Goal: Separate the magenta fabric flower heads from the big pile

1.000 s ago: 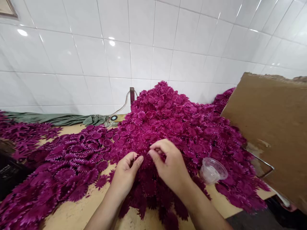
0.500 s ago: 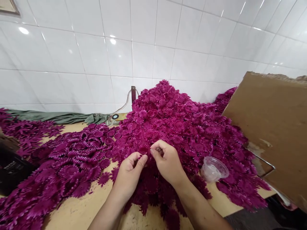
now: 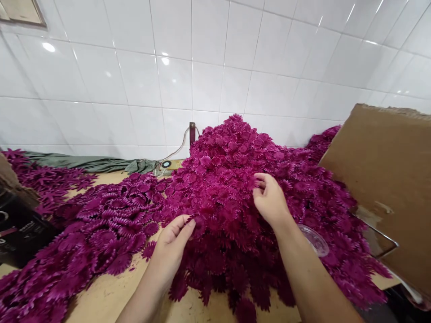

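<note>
A tall heap of magenta artificial flowers (image 3: 222, 157) stands in the middle of the table. My left hand (image 3: 171, 237) is closed at the near left side of the heap. Between its thumb and fingers it pinches a magenta flower (image 3: 199, 225). Farther up and to the right, my right hand (image 3: 272, 199) touches the heap's slope. Its fingers are curled in a pinch around a magenta flower at the fingertips, partly hidden among the others. My right forearm covers part of a clear plastic cup (image 3: 315, 240).
Flatter magenta petal layers (image 3: 104, 224) spread over the left of the wooden table (image 3: 117, 287). A black box (image 3: 23, 229) stands at far left. A large cardboard sheet (image 3: 387, 179) leans at right. Green cloth (image 3: 84, 162) lies along the tiled wall (image 3: 175, 80).
My hands were close together and have moved apart. My right hand has gone up and right onto the heap; the left still pinches at the near side. The view has shifted slightly left.
</note>
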`<state>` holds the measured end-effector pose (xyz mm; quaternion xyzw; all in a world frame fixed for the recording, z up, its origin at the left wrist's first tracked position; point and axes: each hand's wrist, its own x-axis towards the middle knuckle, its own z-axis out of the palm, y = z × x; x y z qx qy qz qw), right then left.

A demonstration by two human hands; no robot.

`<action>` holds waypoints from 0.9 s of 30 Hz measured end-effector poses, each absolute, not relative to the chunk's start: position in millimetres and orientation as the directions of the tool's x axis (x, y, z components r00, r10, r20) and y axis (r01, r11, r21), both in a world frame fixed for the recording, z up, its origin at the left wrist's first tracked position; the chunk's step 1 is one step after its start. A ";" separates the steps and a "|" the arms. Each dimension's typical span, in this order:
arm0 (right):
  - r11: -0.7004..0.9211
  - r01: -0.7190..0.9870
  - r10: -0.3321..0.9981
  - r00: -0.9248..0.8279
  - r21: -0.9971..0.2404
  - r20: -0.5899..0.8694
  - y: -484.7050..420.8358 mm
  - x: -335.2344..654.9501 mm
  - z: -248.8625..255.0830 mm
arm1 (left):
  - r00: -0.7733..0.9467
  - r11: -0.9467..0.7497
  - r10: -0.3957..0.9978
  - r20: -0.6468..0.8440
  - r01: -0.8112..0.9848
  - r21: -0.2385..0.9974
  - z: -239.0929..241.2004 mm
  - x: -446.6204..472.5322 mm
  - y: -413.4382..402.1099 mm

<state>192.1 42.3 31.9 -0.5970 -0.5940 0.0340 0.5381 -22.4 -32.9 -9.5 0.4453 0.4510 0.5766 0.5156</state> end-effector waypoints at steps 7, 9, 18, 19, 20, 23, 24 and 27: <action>0.559 0.575 0.781 -0.122 -0.597 0.613 -16.2 132.7 32.9 | -0.097 -0.095 0.992 0.086 -0.089 0.992 0.2 -10.5 -24.3; 0.507 0.488 0.860 -0.232 -0.710 0.455 -24.8 121.7 30.6 | -0.091 -0.085 0.993 0.074 -0.126 0.988 -1.7 -9.3 -22.4; 0.237 0.132 0.940 -0.280 -0.962 0.193 -13.7 115.1 22.5 | 0.031 -0.062 0.997 0.068 -0.171 0.983 -7.7 -6.0 -24.8; 0.262 0.151 0.946 -0.237 -0.953 0.222 -13.9 114.1 24.1 | 0.019 -0.098 0.995 0.102 -0.144 0.985 -5.7 -5.4 -25.1; 0.292 0.182 0.947 -0.193 -0.939 0.257 -14.5 113.1 26.0 | -0.001 -0.137 0.990 0.138 -0.115 0.984 -3.4 -4.6 -25.2; 0.405 0.315 0.912 -0.077 -0.858 0.403 -16.1 112.0 30.4 | -0.066 -0.238 0.970 0.235 -0.033 0.971 2.6 -1.5 -25.0; 0.434 0.356 0.891 -0.033 -0.827 0.453 -16.1 112.7 31.1 | -0.077 -0.263 0.962 0.262 -0.004 0.965 3.6 -0.1 -24.8; 0.450 0.425 0.841 0.095 -0.786 0.533 -14.0 116.1 31.5 | -0.071 -0.314 0.945 0.319 0.073 0.947 4.6 6.0 -24.3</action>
